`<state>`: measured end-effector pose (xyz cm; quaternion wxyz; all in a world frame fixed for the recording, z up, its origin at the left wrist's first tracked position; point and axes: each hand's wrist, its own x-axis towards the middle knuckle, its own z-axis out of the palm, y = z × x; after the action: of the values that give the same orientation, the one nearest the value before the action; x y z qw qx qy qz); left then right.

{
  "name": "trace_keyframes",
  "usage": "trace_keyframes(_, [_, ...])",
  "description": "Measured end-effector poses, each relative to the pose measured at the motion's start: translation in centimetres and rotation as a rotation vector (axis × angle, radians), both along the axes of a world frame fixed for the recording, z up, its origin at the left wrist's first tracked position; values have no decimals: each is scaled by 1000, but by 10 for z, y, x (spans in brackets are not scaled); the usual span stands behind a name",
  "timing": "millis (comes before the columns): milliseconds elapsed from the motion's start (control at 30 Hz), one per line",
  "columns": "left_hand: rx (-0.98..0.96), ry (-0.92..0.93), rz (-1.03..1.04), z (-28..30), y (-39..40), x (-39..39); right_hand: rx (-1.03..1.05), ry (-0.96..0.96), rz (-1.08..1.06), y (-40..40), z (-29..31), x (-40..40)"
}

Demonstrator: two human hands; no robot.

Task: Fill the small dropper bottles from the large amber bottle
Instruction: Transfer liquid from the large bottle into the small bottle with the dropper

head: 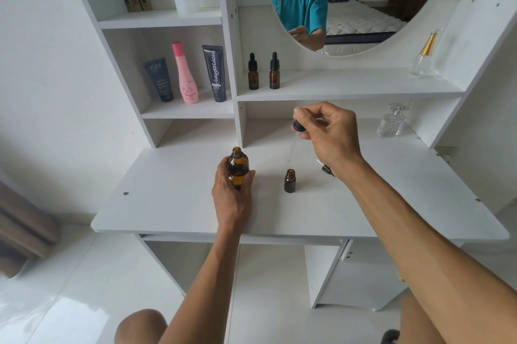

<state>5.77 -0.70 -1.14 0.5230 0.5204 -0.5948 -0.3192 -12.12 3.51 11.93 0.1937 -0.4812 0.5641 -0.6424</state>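
Right hand [327, 133] pinches a dropper cap [298, 126] by its black collar, glass pipette hanging roughly vertical, tip poised above and slightly left of the open small dropper bottle [289, 180] standing on the surface [167, 203]. Left hand [232, 192] grips the uncapped large amber bottle [238, 167], upright, to the small bottle's left. Judging by this, the pipette is nearer the small bottle's mouth than the amber one's.
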Motion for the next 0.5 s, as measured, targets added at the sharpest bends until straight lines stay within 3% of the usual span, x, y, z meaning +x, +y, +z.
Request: trace_keyframes(500, [-1,6,-9,3,2,1,-67,-3,180,-38,47,71])
